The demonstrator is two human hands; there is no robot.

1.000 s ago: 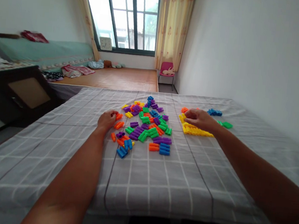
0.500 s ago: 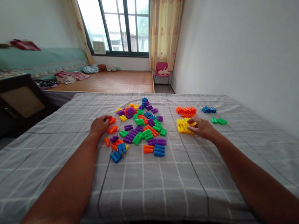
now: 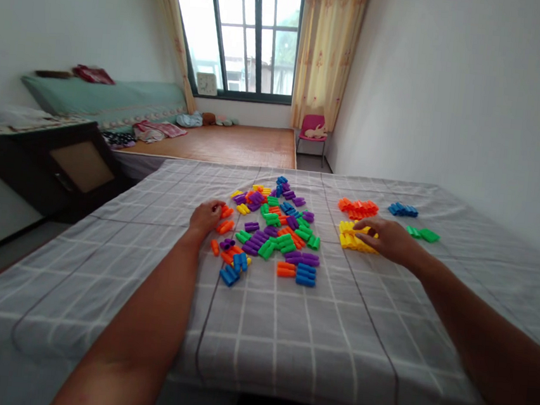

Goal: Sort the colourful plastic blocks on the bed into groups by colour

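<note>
Mixed purple, green, orange, blue and yellow plastic pieces lie in a loose pile [image 3: 266,237] at the middle of the cloth. My left hand [image 3: 206,217] rests at the pile's left edge, fingers bent together beside an orange piece [image 3: 226,212]; what they hold, if anything, is hidden. Over a block of yellow pieces [image 3: 350,237] is my right hand [image 3: 377,235], its thumb and fingers apart at the block's right part. Behind the yellow block sits an orange group [image 3: 358,208]. Blue pieces [image 3: 403,209] and green pieces [image 3: 423,234] lie farther right.
A grey checked cloth [image 3: 258,329] covers the table. Beyond it are a low bed platform [image 3: 251,145], a pink chair [image 3: 313,128] with a soft toy, and a window. A dark cabinet [image 3: 70,167] stands at the left.
The camera view has turned left, so everything sits farther right in the picture. My right hand's fingers have spread apart above the yellow pieces. My left hand stays beside the orange pieces.
</note>
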